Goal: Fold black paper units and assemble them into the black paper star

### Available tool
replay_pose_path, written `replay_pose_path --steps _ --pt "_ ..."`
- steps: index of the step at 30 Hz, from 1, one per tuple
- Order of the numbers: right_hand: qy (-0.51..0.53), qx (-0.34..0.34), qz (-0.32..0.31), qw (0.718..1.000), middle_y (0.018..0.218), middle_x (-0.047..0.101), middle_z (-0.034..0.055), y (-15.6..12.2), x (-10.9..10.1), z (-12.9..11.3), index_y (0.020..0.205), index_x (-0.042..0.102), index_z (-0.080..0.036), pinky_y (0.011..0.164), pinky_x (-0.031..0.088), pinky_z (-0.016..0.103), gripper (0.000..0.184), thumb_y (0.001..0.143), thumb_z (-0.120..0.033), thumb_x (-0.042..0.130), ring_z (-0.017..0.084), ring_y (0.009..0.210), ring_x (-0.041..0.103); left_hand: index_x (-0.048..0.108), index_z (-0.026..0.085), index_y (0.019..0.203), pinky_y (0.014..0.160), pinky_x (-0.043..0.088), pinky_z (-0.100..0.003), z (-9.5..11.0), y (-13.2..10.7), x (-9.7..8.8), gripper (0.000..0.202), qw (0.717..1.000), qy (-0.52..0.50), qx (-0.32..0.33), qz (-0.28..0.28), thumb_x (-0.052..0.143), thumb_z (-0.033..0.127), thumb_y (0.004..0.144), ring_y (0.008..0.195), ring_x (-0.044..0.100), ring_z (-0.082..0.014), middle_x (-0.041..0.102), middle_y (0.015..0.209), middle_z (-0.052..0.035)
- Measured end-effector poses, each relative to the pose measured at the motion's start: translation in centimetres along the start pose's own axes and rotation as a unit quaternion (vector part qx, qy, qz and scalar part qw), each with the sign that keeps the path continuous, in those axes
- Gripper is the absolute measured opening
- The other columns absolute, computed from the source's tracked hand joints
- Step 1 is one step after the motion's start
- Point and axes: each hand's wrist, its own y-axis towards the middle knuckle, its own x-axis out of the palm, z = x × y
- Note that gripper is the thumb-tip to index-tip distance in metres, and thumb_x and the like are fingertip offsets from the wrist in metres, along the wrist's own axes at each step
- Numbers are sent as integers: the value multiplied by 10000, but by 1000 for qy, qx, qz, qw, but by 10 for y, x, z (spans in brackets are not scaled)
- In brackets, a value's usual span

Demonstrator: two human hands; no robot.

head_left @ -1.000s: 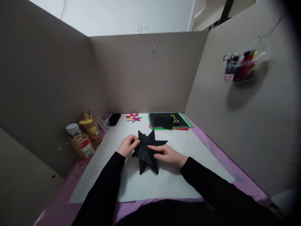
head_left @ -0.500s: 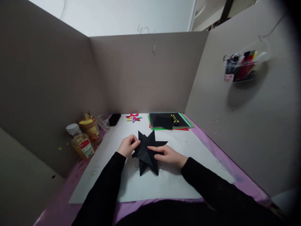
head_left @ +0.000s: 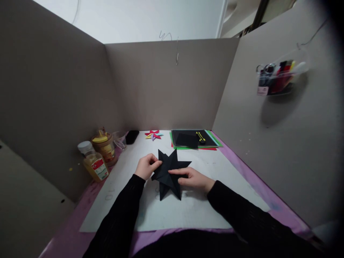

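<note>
While left hand (head_left: pixel 146 167) pinches black paper star (head_left: pixel 166 178) by left edge at lower centre of frame, right hand (head_left: pixel 194 178) rests on it, grip spread, forefinger at middle; multicoloured star (head_left: pixel 153 135) lies near frame centre.

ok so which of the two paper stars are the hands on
The black paper star, with the left hand at its left edge and the right hand across its right side; the multicoloured star lies farther back, untouched.
</note>
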Motion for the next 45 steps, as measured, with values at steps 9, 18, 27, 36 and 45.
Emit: replay_pose_path --steps 9,18,27,36,45 --pt "10 7 0 1000 1237 565 88 2 -1 6 1247 520 -216 968 376 419 436 826 -322 559 232 1105 535 556 163 614 516 379 -213 1 -1 1 221 998 44 22 28 619 363 685 517 485 -100 559 549 26" --pt "18 16 -16 1000 1270 536 103 1 -3 8 1291 462 -213 987 348 438 475 845 -363 528 237 1112 528 557 166 617 508 378 -211 -1 0 2 219 999 37 18 19 623 365 683 515 481 -100 558 547 27" --pt "60 8 -19 998 1252 550 115 1 -4 10 1248 516 -195 1008 331 441 504 807 -431 574 241 1139 515 560 165 627 519 383 -215 1 -1 3 206 999 37 11 24 625 351 686 527 489 -102 567 560 23" --pt "33 21 -18 999 1266 538 110 1 -3 12 1266 491 -201 1022 305 452 493 829 -423 539 235 1138 511 570 168 630 542 396 -224 6 -2 2 186 999 37 24 24 621 337 690 553 500 -109 569 577 23" --pt "40 12 2 999 1287 522 92 1 -6 8 1278 475 -213 1035 299 460 532 790 -387 599 249 1167 491 632 186 873 708 476 -272 8 -2 -14 205 993 42 110 -1 643 231 674 991 556 -209 577 1109 -92"
